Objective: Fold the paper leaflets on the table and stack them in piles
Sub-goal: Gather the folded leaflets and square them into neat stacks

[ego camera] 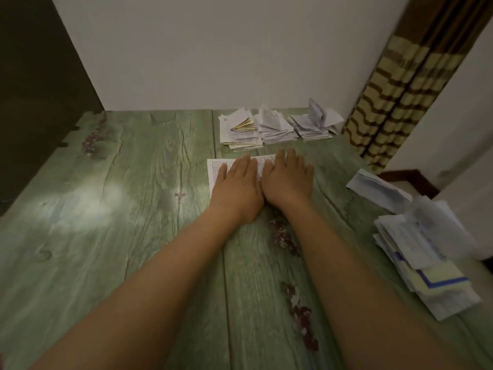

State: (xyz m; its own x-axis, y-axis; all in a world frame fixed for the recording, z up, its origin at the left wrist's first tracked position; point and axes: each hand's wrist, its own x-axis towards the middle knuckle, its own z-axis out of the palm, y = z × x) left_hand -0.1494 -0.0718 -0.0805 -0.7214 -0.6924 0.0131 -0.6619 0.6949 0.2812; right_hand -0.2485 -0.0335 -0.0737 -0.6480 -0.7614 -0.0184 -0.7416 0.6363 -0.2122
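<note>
A green wood-grain table [133, 209] pushed against a white wall [213, 49], with a striped curtain [400, 89] hanging at the far right corner. Your hands lie side by side on a printed leaflet [217, 169] near the middle of the table. Your left hand [237, 185] and right hand [289, 180] are both flat, fingers straight and pressing down, gripping nothing.

The leaflet's long axis runs left to right across your front. Its left end shows bare past your left hand, while your right hand covers its right end. Most of the sheet is hidden under your palms, so whether a crease is in it cannot be told. By the look of it, you are smoothing or pressing the sheet.

Straight ahead, just beyond your fingertips and against the wall, sit the folded piles [277, 129], three in a row and nearly touching. Your right hand lies nearer to them, so carrying the leaflet forward would likely fall to it.

At the table's right edge, well apart from your hands, lies a loose heap [421, 257] of leaflets, probably those waiting to be folded, with a stray sheet [378, 188] just behind it. No box or tray shows; every pile rests bare on the table.
</note>
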